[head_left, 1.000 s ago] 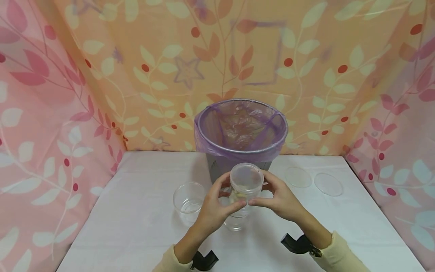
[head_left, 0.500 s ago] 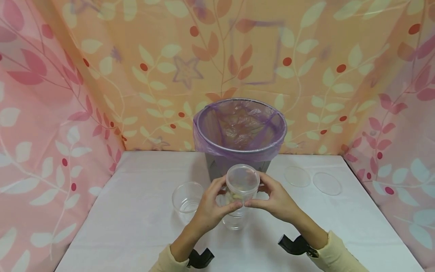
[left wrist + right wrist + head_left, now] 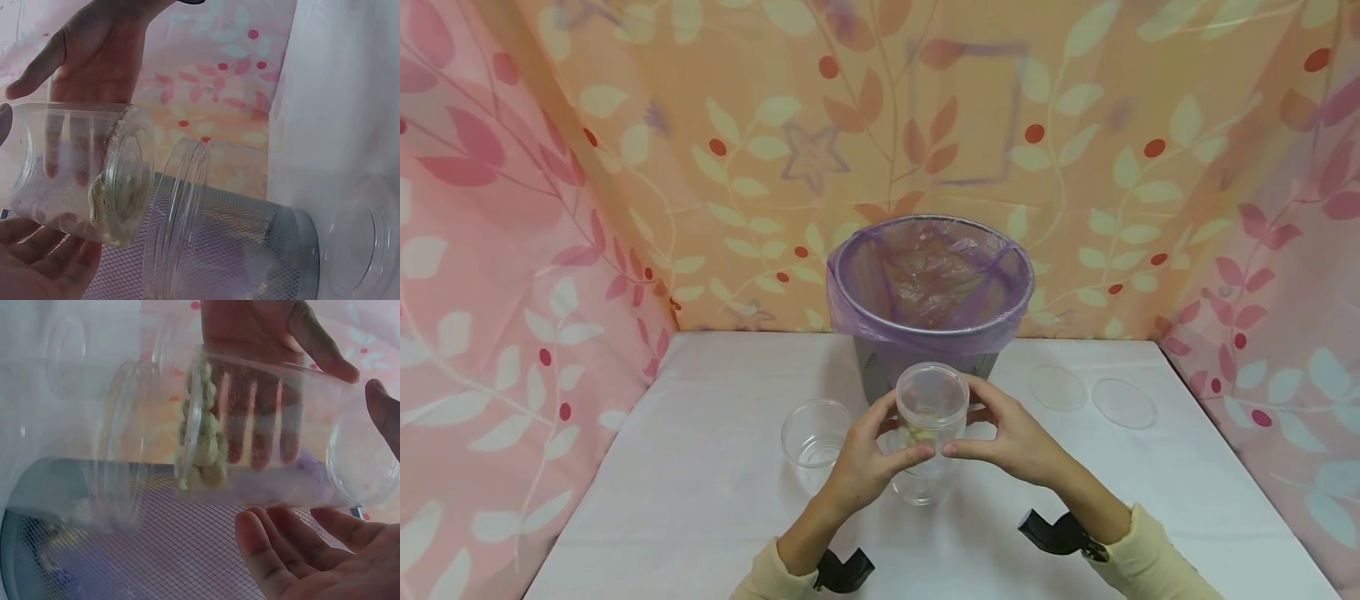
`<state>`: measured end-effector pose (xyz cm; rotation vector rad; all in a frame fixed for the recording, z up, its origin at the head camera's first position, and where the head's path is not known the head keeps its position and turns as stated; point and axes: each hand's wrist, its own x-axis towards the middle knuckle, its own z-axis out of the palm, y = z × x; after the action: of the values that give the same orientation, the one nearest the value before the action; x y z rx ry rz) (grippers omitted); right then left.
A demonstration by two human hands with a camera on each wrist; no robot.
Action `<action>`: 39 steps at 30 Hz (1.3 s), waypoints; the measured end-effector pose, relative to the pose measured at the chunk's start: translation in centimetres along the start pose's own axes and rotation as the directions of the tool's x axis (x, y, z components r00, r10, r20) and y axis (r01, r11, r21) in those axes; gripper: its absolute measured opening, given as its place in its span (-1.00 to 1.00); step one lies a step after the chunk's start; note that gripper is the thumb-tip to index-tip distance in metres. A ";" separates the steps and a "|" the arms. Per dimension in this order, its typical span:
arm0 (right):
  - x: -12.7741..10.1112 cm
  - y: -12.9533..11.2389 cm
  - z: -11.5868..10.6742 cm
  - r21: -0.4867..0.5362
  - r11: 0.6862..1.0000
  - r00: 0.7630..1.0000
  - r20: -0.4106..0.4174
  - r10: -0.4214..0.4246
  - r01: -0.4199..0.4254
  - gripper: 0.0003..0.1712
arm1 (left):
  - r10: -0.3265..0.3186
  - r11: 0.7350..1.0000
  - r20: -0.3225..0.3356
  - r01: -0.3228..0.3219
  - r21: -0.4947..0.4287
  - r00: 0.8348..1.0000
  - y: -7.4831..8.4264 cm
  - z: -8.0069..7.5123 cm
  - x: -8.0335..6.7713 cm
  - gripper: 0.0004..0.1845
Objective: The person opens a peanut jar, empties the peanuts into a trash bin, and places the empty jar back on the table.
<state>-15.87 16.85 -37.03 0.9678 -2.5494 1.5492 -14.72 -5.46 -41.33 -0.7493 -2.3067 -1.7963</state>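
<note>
Both hands hold a clear plastic cup [image 3: 931, 408] upright in front of the bin. A lid seems to cover its top, and pale food bits [image 3: 203, 444] lie at its bottom. My left hand [image 3: 886, 439] wraps it from the left with the thumb in front. My right hand [image 3: 983, 429] grips it from the right. The held cup hangs just above a second clear cup [image 3: 921, 485] standing on the table. In the left wrist view the held cup [image 3: 75, 175] lies between my left palm and my right hand's fingers.
A mesh bin [image 3: 931, 292] with a purple bag stands right behind the hands. An empty clear cup [image 3: 815, 433] stands to the left. Two clear lids [image 3: 1057, 387] [image 3: 1123, 403] lie flat at the right. A white cloth covers the table [image 3: 700, 500]; patterned curtains enclose it.
The held cup and both hands have shifted slightly left and a little lower, over the standing cup. Nothing else has moved.
</note>
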 end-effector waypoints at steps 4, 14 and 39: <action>0.0 -0.7 -0.9 -0.018 1.000 1.000 -0.014 -0.018 0.018 -0.12 | 0.007 1.000 -0.023 -0.007 -0.014 1.000 0.0 0.1 0.0 -0.28; 0.2 -2.7 -3.4 -0.156 0.978 0.989 -0.037 -0.143 0.136 -0.14 | 0.008 0.999 -0.050 -0.010 -0.040 0.999 0.3 0.5 -0.3 -0.28; 1.7 -7.5 -2.9 -0.591 0.803 0.990 0.142 0.019 0.070 -0.19 | -0.004 0.999 -0.140 0.011 0.053 0.990 1.3 2.9 -0.7 -0.26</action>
<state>-14.31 15.91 -29.05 1.0277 -2.8062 0.5834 -12.99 -2.71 -41.30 -0.5877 -2.2599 -1.7234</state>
